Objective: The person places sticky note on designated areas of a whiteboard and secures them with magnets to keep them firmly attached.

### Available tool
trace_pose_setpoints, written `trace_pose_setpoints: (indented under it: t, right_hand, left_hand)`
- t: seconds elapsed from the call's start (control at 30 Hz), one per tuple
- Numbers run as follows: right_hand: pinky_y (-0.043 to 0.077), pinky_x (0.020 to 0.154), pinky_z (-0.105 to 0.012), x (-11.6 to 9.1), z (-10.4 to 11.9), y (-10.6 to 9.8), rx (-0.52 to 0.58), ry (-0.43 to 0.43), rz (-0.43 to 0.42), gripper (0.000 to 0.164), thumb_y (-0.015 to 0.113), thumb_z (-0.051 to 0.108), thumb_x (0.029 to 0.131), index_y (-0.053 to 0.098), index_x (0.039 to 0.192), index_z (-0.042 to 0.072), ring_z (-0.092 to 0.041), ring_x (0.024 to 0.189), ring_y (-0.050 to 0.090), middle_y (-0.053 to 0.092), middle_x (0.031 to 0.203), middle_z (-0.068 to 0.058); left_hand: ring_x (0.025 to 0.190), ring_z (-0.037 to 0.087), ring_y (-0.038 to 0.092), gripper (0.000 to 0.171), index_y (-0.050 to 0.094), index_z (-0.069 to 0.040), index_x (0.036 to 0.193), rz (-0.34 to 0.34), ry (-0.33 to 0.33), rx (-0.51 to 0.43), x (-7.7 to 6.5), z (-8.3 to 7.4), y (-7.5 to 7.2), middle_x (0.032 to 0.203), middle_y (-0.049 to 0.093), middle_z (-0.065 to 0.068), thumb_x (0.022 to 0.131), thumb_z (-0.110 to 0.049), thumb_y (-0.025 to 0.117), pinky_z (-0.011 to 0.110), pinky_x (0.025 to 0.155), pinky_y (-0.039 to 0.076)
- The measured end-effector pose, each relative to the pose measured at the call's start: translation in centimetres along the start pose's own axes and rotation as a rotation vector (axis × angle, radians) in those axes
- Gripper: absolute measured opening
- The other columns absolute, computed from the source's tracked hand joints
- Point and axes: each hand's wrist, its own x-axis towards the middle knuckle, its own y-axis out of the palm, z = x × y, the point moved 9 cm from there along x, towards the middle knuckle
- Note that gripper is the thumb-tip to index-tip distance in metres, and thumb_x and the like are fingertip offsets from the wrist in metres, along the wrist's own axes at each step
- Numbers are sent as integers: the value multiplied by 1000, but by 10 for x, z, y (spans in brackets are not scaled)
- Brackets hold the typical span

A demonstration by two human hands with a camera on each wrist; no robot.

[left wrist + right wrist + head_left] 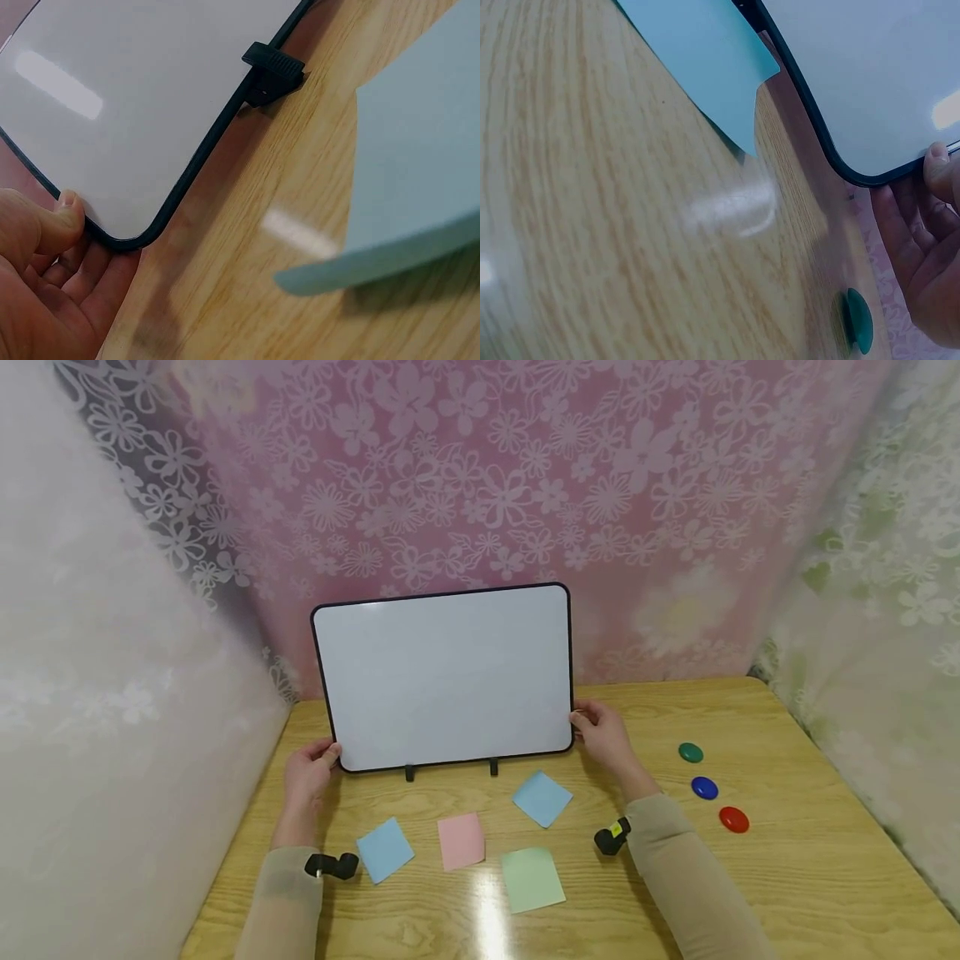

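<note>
Whiteboard (450, 681) between your left hand (306, 774) and right hand (604, 737), long axis left to right.
Head: it stands on the far part of the surface (802, 868), black feet (409, 773) at its bottom edge, both hands touching it, neither nearer. Left wrist: your fingers (112, 281) pinch its left edge by the lower corner. Right wrist: your fingers pinch its right edge, just above the lower corner.
</note>
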Motion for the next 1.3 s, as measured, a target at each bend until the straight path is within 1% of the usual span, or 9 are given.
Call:
trace_pose_setpoints:
  t: [0.23, 0.53, 0.6, 0.77, 0.93, 1.0, 1.13, 1.23, 1.3]
  right_hand:
    - [60, 90, -39, 0, 2, -1, -22, -34, -14, 38, 57, 16, 114, 58, 146, -2, -33, 112, 67, 67, 129, -23]
    - [60, 91, -41, 0, 2, 0, -29, -37, -10, 38, 57, 16, 113, 58, 146, -3, -37, 115, 67, 66, 129, -23]
    - [60, 91, -41, 0, 2, 0, -30, -39, -4, 38, 57, 16, 113, 57, 146, -3, -37, 116, 67, 66, 130, -24]
    - [61, 90, -41, 0, 3, 1, -33, -38, 2, 39, 56, 16, 114, 57, 147, -4, -38, 115, 67, 66, 131, -25]
    - [62, 90, -43, -2, 4, 1, -24, -29, 8, 39, 58, 16, 113, 58, 146, -4, -38, 113, 68, 66, 131, -26]
    - [62, 90, -43, -3, 3, 1, -17, -27, 18, 40, 59, 18, 113, 58, 147, -3, -37, 113, 69, 67, 131, -25]
    - [61, 92, -45, -8, 6, -4, -24, -41, 62, 46, 62, 24, 112, 55, 151, 1, -39, 114, 69, 65, 135, -26]
    - [60, 94, -49, -14, 10, -11, -60, -68, 100, 49, 61, 26, 112, 53, 155, 3, -42, 117, 68, 63, 139, -26]
    - [59, 95, -52, -19, 13, -18, -87, -85, 121, 50, 61, 25, 112, 51, 156, 3, -44, 120, 66, 62, 141, -26]
  left_hand:
    - [110, 17, 62, 40, 61, 8, 143, 8, 3, -3, -1, -3, 1, 132, 63, 19, 110, -14, 63, 19, 84, 56]
    - [114, 20, 62, 41, 60, 8, 144, 1, 3, -6, -1, -3, 1, 133, 63, 20, 110, -15, 62, 17, 83, 55]
    - [118, 22, 62, 41, 60, 8, 145, 1, 0, -7, -2, -2, 1, 136, 63, 21, 111, -16, 62, 17, 84, 55]
    - [128, 29, 59, 43, 58, 5, 148, 7, 0, 2, -3, -3, 2, 144, 59, 24, 112, -19, 60, 22, 93, 55]
    - [128, 27, 57, 45, 57, 7, 148, 12, 25, 3, -3, -4, 3, 147, 57, 25, 112, -20, 59, 19, 90, 54]
    - [129, 27, 56, 47, 55, 7, 150, 24, 33, 2, -4, -5, 3, 148, 56, 25, 113, -21, 59, 21, 92, 54]
    - [135, 31, 55, 56, 47, 6, 157, 78, 55, 25, -8, -9, 5, 154, 52, 25, 112, -27, 59, 34, 106, 52]
    - [139, 33, 52, 64, 39, 0, 164, 114, 75, 49, -15, -12, 5, 158, 48, 24, 112, -30, 61, 41, 112, 48]
    - [141, 33, 49, 68, 34, -5, 167, 126, 89, 69, -21, -13, 4, 160, 45, 22, 111, -32, 62, 44, 113, 47]
